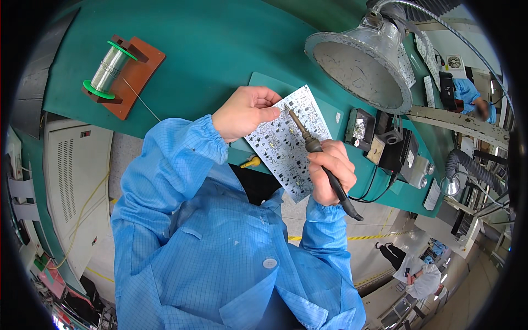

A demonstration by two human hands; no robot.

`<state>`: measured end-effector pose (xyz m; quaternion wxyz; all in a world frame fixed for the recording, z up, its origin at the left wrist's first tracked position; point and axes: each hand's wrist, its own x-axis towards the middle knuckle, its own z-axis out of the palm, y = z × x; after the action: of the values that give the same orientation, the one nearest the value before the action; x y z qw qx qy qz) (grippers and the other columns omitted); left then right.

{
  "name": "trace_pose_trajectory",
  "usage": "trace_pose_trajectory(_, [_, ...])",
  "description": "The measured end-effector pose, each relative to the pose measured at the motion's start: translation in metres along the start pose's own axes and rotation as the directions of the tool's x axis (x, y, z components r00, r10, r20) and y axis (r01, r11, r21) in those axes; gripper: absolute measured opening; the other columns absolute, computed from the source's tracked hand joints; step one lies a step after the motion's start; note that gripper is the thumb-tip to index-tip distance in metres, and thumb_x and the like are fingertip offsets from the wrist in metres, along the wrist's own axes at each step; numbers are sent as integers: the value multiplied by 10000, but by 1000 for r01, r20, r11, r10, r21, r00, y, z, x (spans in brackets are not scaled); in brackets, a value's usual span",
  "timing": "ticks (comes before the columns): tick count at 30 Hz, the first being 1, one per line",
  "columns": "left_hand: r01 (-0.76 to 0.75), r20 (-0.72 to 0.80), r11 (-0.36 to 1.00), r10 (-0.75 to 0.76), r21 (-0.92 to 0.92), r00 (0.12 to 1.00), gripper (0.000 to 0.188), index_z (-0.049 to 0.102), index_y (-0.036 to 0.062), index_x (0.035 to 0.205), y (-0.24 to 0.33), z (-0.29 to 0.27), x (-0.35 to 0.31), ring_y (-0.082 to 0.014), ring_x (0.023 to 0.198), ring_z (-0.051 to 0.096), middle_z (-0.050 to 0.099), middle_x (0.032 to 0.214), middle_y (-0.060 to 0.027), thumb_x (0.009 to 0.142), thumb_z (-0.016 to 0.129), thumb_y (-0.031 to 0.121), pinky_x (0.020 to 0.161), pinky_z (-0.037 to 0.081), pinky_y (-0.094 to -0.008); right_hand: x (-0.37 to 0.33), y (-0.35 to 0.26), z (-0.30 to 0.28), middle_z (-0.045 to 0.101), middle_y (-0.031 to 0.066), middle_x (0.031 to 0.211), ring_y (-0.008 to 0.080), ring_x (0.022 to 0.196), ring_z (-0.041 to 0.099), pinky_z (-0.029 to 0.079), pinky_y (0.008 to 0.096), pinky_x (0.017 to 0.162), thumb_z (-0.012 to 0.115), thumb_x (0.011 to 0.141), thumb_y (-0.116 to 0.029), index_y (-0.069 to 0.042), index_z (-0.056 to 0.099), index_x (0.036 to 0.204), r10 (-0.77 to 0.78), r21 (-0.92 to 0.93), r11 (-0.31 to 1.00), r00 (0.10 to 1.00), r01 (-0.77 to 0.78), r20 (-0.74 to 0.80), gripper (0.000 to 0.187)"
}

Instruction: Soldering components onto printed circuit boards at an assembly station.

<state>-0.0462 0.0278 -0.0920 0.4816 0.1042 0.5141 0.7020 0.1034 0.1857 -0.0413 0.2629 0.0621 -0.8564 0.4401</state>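
My right hand (333,171) grips a soldering iron (312,144) by its dark handle, its metal tip slanting up-left onto the upper part of a white circuit board (286,148). Many small dark parts cover the board, which lies tilted, its lower corner reaching past the bench edge. At the board's upper left edge is my left hand (247,114), closed, thumb and fingers pinched together; what is between them is too small to make out. A spool of solder wire (109,70) sits on a brown stand (144,74). Its wire runs toward my left sleeve, where it drops from sight.
A green bench (187,49) spans the view. A metal lamp-shaped hood (363,66) hangs at upper right. Beyond the board stand a small dark tray (360,128) and a black box (400,151) with cables. A grey cabinet (69,170) stands left; other people are farther right.
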Motion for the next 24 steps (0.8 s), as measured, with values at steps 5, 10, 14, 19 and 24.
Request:
trace_pose_trajectory(5, [-10,-12,1000,10,29,1000,235,562,-55,1084,-1,-1,-1,-143,873,621,647,984,-112,869,597,35,789,502,-272,-17,-3,-10,596,163,718,280,714,558,460,387,728,606,664,-47,44,624,840,27,-34,999,995,-30,-98,200])
trace_pose_trajectory(10, [-8,-79,1000,8,0,997,216,584,-62,1043,-1,4,0,-141,824,636,661,937,-122,852,615,34,760,511,-269,-77,19,-24,637,190,951,246,873,592,459,354,799,544,883,-158,42,530,1170,123,-222,939,860,-262,-495,350])
trace_pose_trajectory(14, [-2,-129,1000,1,-7,992,212,609,-71,996,-1,5,0,-141,799,626,657,889,-110,810,645,24,725,505,-262,-84,34,-29,634,184,1042,250,995,596,438,351,902,486,936,-132,55,486,1252,410,-245,790,781,-563,-471,368])
trace_pose_trajectory(19, [-13,-125,1000,9,-29,992,208,612,-71,987,-3,3,-1,-137,788,622,655,887,-105,805,649,23,719,502,-257,-63,13,-17,618,202,1039,251,976,593,447,363,882,512,927,-188,63,519,1205,258,-147,923,856,-356,-449,374])
trace_pose_trajectory(24, [-61,-115,998,63,19,991,199,604,-61,1007,-5,2,-3,-129,802,629,662,911,-102,835,626,37,737,501,-254,-30,-1,-5,614,213,854,261,754,572,458,354,689,567,859,-171,77,591,1014,100,-78,989,966,-122,-239,293])
